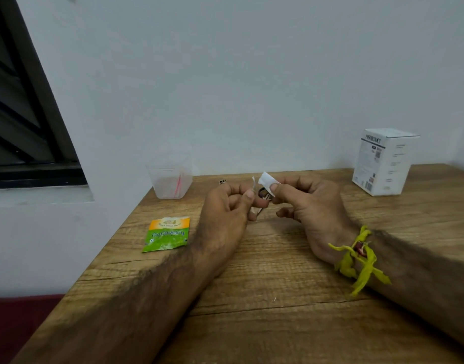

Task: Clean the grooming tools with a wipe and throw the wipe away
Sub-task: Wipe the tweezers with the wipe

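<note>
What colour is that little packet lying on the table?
The packet is mostly green with an orange top band, seen in the head view.

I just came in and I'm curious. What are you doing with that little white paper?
A person sits at a wooden table cleaning a small metal grooming tool. The left hand holds the tool, while the right hand pinches a white wipe against it. A green and orange sachet lies on the table to the left, with a clear plastic cup behind it. A white box stands at the far right.
</note>
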A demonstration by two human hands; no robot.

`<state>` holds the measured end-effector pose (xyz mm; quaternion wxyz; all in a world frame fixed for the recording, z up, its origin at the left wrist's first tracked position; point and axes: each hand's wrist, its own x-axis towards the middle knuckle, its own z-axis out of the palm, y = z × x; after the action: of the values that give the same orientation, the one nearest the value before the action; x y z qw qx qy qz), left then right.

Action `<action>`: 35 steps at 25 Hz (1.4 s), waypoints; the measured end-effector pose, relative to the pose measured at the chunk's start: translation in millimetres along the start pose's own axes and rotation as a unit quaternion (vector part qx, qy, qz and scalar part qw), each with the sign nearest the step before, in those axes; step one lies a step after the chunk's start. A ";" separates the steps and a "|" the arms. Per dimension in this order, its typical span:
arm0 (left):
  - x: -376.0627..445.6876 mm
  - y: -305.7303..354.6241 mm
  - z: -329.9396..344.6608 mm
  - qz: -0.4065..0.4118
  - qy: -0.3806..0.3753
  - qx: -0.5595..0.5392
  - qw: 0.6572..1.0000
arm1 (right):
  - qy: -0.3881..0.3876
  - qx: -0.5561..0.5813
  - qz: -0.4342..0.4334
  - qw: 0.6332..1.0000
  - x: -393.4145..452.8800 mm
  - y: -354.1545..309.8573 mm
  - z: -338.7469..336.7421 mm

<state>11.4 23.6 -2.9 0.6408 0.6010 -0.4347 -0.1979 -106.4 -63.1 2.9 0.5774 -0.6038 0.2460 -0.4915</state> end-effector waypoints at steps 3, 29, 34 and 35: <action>-1.5 -1.6 0.2 0.009 -0.019 0.007 1.000 | -0.004 0.008 0.033 0.999 -1.1 -0.6 2.5; -8.8 10.0 2.5 0.089 0.057 0.217 0.970 | 0.047 0.061 0.080 0.994 -2.5 -1.4 8.6; -8.8 9.3 4.4 0.106 0.060 0.236 0.964 | 0.041 0.070 0.090 0.993 -3.1 -1.9 9.2; -8.9 8.6 4.5 0.107 0.060 0.235 0.964 | 0.040 0.070 0.090 0.993 -3.3 -1.7 9.3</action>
<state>0.7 29.5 1.9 0.5239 0.6957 -0.4912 0.0158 -100.0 -55.7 4.8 0.6499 -0.5172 0.2871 -0.4772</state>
